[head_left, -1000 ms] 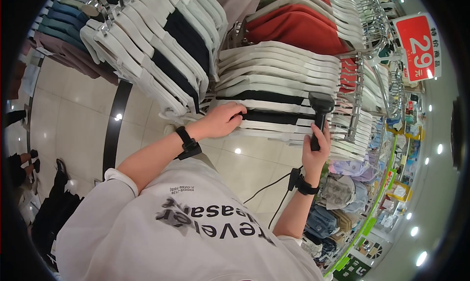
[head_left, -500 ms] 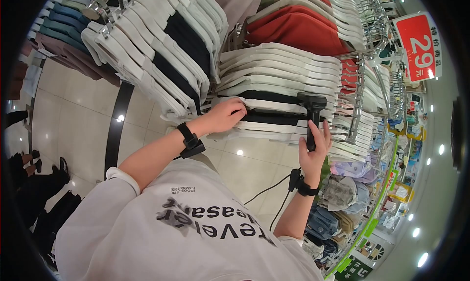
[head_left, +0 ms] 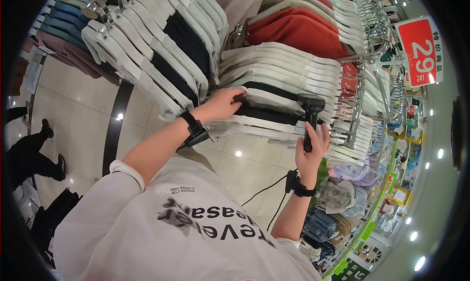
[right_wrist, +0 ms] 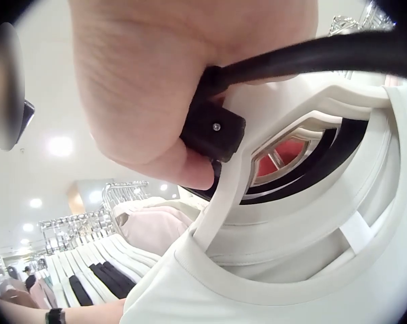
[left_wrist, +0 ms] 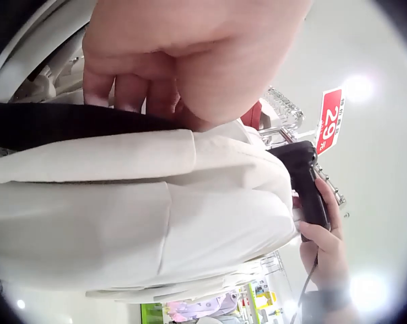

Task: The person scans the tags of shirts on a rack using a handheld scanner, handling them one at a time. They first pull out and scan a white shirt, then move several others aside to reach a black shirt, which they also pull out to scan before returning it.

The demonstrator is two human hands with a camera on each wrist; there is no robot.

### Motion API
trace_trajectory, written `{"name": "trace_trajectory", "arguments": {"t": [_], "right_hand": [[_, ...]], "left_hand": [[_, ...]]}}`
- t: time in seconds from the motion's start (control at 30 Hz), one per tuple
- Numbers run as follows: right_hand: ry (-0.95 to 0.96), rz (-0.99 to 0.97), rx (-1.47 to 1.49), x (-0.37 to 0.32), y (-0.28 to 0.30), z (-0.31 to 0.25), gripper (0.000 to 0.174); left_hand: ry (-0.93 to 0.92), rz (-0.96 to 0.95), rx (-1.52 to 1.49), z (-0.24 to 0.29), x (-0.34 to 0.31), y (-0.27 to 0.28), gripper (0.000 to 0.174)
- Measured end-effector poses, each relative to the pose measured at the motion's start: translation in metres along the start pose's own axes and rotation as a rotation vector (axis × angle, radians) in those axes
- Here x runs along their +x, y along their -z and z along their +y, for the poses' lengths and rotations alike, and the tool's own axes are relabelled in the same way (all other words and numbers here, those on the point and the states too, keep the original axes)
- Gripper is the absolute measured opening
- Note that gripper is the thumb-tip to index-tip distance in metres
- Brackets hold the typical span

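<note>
My left hand [head_left: 223,104] is at the sleeve end of a row of hung shirts, its fingers curled over the edge of a black shirt [head_left: 267,113]. In the left wrist view those fingers [left_wrist: 130,91] go down behind the black cloth, their tips hidden, with white shirts [left_wrist: 88,229] hanging in front. My right hand [head_left: 312,151] grips a black handheld barcode scanner [head_left: 312,105] by its handle, head upward, over the hanger end of the row. The right wrist view shows the scanner's butt and cable [right_wrist: 291,57] close above white shirt collars [right_wrist: 277,280].
More white and black shirts [head_left: 147,51] hang on a rack to the left, and red ones [head_left: 293,31] further back. A metal rail [head_left: 360,95] carries the hangers. A red price sign [head_left: 418,51] stands at the right. People in dark trousers [head_left: 36,151] are on the tiled floor.
My left hand has shifted slightly away from my body along the row, and the shirts by the black ones have parted. The scanner has moved a little left. Someone's legs have moved in the background.
</note>
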State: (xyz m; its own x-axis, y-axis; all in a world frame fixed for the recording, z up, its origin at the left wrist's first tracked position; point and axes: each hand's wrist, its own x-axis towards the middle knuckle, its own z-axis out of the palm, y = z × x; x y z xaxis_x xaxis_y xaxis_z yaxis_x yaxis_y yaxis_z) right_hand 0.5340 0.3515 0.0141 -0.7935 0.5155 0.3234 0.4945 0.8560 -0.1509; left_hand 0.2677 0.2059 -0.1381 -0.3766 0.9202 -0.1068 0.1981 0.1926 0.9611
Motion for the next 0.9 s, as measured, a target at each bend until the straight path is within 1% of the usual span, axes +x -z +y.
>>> {"name": "trace_trajectory", "arguments": {"t": [0.03, 0.1, 0.13, 0.2, 0.23, 0.3, 0.33, 0.4, 0.43, 0.5, 0.53, 0.63, 0.67, 0.73, 0.8, 0.87, 0.9], "right_hand": [[0.004, 0.002, -0.005, 0.000, 0.000, 0.000, 0.051], [0.010, 0.002, -0.014, 0.000, -0.001, 0.001, 0.051], [0.016, 0.003, -0.024, 0.000, -0.001, 0.002, 0.052], [0.020, 0.006, -0.021, 0.000, -0.001, 0.002, 0.052], [0.024, 0.009, -0.017, 0.000, -0.001, 0.002, 0.052], [0.026, 0.010, -0.014, -0.001, -0.002, 0.004, 0.052], [0.027, 0.011, -0.010, -0.001, -0.002, 0.004, 0.053], [0.024, 0.010, -0.010, 0.000, -0.002, 0.004, 0.053], [0.021, 0.010, -0.010, 0.001, -0.002, 0.004, 0.053], [0.021, 0.012, -0.012, 0.001, -0.003, 0.006, 0.053], [0.019, 0.016, -0.016, 0.001, -0.004, 0.006, 0.052], [0.023, 0.015, -0.010, 0.002, -0.004, 0.006, 0.052], [0.025, 0.012, -0.008, 0.002, -0.004, 0.006, 0.052], [0.045, 0.015, 0.000, 0.002, -0.004, 0.008, 0.052], [0.049, 0.018, 0.009, 0.002, -0.005, 0.009, 0.052], [0.054, 0.022, 0.014, 0.002, -0.005, 0.009, 0.052], [0.053, 0.021, 0.005, 0.002, -0.005, 0.009, 0.051]], "left_hand": [[0.000, 0.000, 0.000, -0.003, 0.003, 0.002, 0.044], [0.051, -0.013, -0.007, -0.011, 0.009, 0.005, 0.062], [0.051, -0.012, -0.007, -0.017, 0.012, 0.003, 0.062], [-0.054, 0.147, -0.009, -0.021, 0.014, 0.003, 0.070], [-0.054, 0.148, -0.009, -0.018, 0.015, 0.003, 0.070], [-0.013, 0.207, -0.013, -0.013, 0.015, 0.004, 0.061], [-0.011, 0.209, -0.013, -0.016, 0.016, 0.001, 0.061], [-0.076, 0.218, 0.164, -0.019, 0.017, -0.002, 0.048], [-0.075, 0.219, 0.164, -0.018, 0.015, -0.003, 0.048], [-0.110, 0.252, 0.232, -0.014, 0.007, -0.006, 0.032], [-0.108, 0.254, 0.232, -0.015, 0.005, -0.008, 0.032], [-0.272, 0.289, 0.215, -0.023, 0.001, -0.020, 0.021], [-0.269, 0.291, 0.215, -0.026, 0.000, -0.023, 0.021], [-0.202, 0.143, 0.337, -0.039, -0.001, -0.031, 0.020], [-0.181, 0.163, 0.354, -0.053, -0.005, -0.040, 0.019], [-0.045, 0.057, 0.469, -0.067, -0.008, -0.046, 0.019], [-0.044, 0.057, 0.468, -0.075, -0.009, -0.048, 0.019]]}}
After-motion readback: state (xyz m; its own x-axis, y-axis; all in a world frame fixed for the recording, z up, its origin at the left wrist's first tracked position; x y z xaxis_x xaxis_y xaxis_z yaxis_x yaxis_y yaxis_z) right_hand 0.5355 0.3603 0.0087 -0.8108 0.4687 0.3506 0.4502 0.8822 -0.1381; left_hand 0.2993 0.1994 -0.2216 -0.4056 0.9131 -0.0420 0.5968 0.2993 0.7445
